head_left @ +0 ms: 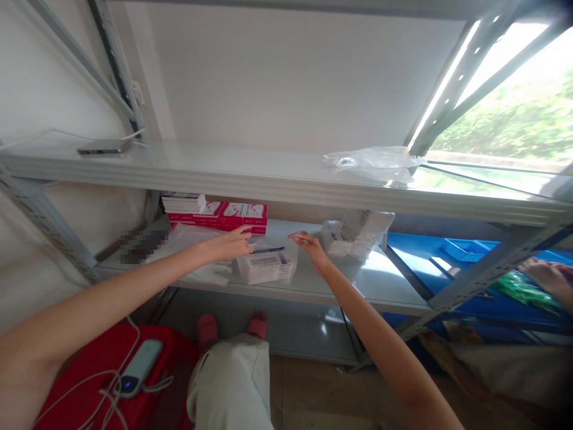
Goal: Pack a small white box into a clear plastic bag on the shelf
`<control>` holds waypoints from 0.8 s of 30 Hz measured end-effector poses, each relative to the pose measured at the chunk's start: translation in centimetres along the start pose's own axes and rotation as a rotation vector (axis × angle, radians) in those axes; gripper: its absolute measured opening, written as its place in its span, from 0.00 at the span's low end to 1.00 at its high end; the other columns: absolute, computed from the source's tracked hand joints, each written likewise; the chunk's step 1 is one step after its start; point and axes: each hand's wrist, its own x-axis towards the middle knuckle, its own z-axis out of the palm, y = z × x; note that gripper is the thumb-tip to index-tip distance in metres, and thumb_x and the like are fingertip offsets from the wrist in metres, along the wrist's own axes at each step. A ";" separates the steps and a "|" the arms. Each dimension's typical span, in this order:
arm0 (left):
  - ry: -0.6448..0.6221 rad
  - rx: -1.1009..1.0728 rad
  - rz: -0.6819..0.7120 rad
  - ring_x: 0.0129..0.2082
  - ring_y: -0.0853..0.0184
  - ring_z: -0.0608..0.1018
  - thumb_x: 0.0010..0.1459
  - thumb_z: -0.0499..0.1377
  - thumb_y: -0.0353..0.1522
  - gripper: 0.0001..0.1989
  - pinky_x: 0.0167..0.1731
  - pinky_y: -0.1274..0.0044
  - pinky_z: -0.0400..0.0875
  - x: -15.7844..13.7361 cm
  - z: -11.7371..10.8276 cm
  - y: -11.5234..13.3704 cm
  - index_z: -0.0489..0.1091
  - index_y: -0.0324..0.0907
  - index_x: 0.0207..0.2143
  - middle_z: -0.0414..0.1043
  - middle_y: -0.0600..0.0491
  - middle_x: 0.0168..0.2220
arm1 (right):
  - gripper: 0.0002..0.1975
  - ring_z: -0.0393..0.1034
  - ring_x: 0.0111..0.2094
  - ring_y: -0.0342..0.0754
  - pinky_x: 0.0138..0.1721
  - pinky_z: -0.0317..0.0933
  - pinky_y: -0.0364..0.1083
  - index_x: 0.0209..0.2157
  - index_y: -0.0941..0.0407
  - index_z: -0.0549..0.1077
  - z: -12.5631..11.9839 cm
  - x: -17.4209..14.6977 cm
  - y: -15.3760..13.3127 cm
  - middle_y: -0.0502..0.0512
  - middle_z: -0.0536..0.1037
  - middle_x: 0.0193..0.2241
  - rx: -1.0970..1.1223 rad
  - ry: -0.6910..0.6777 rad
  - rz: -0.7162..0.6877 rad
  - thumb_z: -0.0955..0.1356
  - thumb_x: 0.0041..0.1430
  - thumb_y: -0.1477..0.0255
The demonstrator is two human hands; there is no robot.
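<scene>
A clear plastic bag (pixel 290 263) with a stack of small white boxes (pixel 264 267) inside sits on the lower shelf in front of me. My left hand (pixel 236 243) is just left of the bag, over its upper edge, with the fingers stretched out and apart. On the other side, my right hand (pixel 312 246) reaches in with its fingers extended toward the bag. Neither hand visibly holds anything; whether the fingertips touch the film is too small to tell.
Behind my left hand are stacked pink-and-white boxes (pixel 244 218); flat clear bags (pixel 190 242) lie beside them. Another filled bag (pixel 362 233) stands to the right. The upper shelf's edge (pixel 268 182) overhangs. At far right, another person's hand (pixel 544 275) is near green packaging (pixel 526 291).
</scene>
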 end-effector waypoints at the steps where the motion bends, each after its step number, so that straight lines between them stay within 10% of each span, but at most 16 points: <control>1: 0.003 0.012 0.001 0.49 0.63 0.70 0.55 0.56 0.22 0.11 0.59 0.69 0.49 0.0 0.1 -0.2 0.73 0.45 0.37 0.76 0.52 0.36 | 0.15 0.65 0.45 0.50 0.52 0.54 0.50 0.34 0.50 0.80 0.0 0.0 -0.1 0.53 0.74 0.37 0.016 0.014 0.000 0.70 0.50 0.56; 7: -0.003 0.185 -0.212 0.40 0.62 0.76 0.58 0.51 0.20 0.24 0.53 0.68 0.56 1.9 1.4 0.7 0.64 0.41 0.57 0.77 0.48 0.32 | 0.14 0.64 0.48 0.52 0.53 0.53 0.50 0.33 0.50 0.80 0.6 -0.8 0.3 0.53 0.75 0.40 0.107 0.012 0.011 0.71 0.49 0.57; 14: -0.107 0.118 -0.441 0.35 0.61 0.78 0.59 0.53 0.22 0.12 0.52 0.66 0.56 4.5 3.3 1.0 0.76 0.39 0.31 0.78 0.45 0.31 | 0.13 0.59 0.57 0.54 0.60 0.46 0.52 0.33 0.50 0.81 0.8 -2.1 1.6 0.54 0.75 0.48 0.222 0.039 0.073 0.71 0.49 0.57; 24: 0.084 -0.145 -1.020 0.43 0.54 0.75 0.63 0.46 0.31 0.16 0.46 0.64 0.63 5.7 6.8 -1.0 0.73 0.34 0.40 0.75 0.39 0.38 | 0.15 0.55 0.61 0.55 0.58 0.51 0.54 0.36 0.50 0.79 0.2 -4.8 6.3 0.53 0.66 0.58 0.361 0.298 0.280 0.70 0.48 0.57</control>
